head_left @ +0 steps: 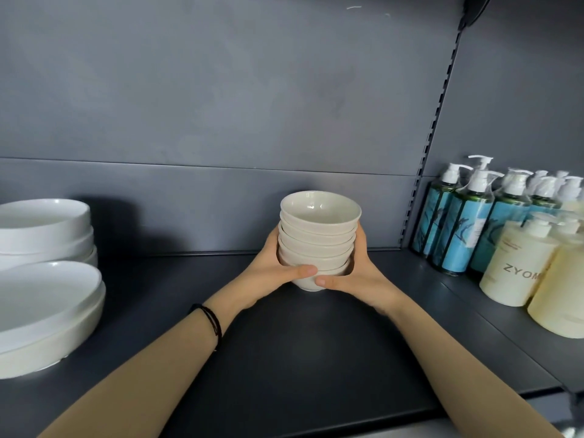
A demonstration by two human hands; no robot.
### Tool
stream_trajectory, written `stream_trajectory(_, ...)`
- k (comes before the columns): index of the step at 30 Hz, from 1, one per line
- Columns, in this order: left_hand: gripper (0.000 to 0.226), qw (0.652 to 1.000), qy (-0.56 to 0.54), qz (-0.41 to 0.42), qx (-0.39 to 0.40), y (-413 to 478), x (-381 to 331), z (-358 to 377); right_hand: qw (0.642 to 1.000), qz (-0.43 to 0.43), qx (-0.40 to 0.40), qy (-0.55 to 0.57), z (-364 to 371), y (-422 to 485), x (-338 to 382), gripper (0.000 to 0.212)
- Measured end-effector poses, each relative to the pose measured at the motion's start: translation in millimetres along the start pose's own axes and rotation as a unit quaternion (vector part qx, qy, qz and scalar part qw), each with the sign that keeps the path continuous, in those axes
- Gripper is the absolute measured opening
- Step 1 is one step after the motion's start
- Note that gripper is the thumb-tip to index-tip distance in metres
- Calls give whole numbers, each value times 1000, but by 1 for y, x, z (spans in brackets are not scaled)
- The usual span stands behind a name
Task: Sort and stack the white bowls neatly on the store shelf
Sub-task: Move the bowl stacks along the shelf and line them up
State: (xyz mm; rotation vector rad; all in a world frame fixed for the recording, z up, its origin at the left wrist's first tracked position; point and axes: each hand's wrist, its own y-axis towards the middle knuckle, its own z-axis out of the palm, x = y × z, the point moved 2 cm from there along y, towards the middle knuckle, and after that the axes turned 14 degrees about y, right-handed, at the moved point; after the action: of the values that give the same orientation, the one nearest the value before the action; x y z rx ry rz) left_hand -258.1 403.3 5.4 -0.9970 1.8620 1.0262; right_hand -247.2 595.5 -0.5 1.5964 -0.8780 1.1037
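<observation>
A stack of several small white bowls (319,229) stands upright in the middle of the dark shelf (300,343), near the back panel. My left hand (275,273) grips the stack's left side, thumb across the front of the lowest bowls. My right hand (354,273) grips the right side, its thumb meeting the left one low on the front. Whether the bottom bowl rests on the shelf or is held just above it, I cannot tell.
Two stacks of large white plates (47,305) fill the shelf's left end. On the right stand blue-labelled pump bottles (464,229) and cream pump bottles (518,273). A slotted upright (433,128) divides the back panels.
</observation>
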Motion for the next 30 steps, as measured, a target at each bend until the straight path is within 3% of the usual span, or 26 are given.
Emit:
stream_trajectory(5,55,1000,-3,2,-11,-5,-4,2,1000,-4,-16,18,9,-2,2,126)
stream_trajectory(14,69,1000,3,-16,-21,-42,3,-31,1000,-3,-19,20,54,-8,11,130)
stream_trajectory(23,60,998,1,-28,-63,-98,5,-65,1000,12,10,27,110,-15,15,122)
stream_trajectory(30,89,995,56,-58,-65,-129,10,-86,998,23,19,47,144,-26,24,124)
